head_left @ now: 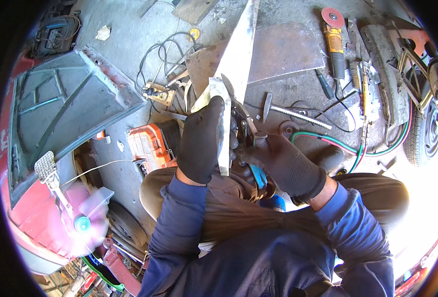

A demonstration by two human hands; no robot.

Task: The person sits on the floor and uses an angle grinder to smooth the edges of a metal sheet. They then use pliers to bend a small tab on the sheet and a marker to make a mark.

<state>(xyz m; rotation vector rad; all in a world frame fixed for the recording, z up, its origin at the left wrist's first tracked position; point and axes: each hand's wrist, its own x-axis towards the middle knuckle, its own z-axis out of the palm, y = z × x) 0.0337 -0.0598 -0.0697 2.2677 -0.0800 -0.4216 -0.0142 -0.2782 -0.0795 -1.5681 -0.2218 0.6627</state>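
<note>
A long, pale strip of sheet metal [236, 47] with a bent edge stands in front of me, its narrow end near my lap. My left hand [201, 141], in a black glove, is closed around the strip's lower left side, thumb up along the edge. On the other side, my right hand [290, 166], gloved too, grips a dark metal tool with plier-like jaws [239, 106]. Those jaws lie against the strip's right edge; whether they bite on it I cannot tell. The fingers of my right hand are partly hidden behind the tool.
Beyond the strip lies a flat brown metal plate [288, 52]. To the right are an angle grinder [334, 47], a screwdriver [324, 84], a hammer [267, 106] and red-green hoses [345, 146]. Leftward are an orange case [149, 144], a grey vehicle panel [63, 101] and a spinning fan [82, 223].
</note>
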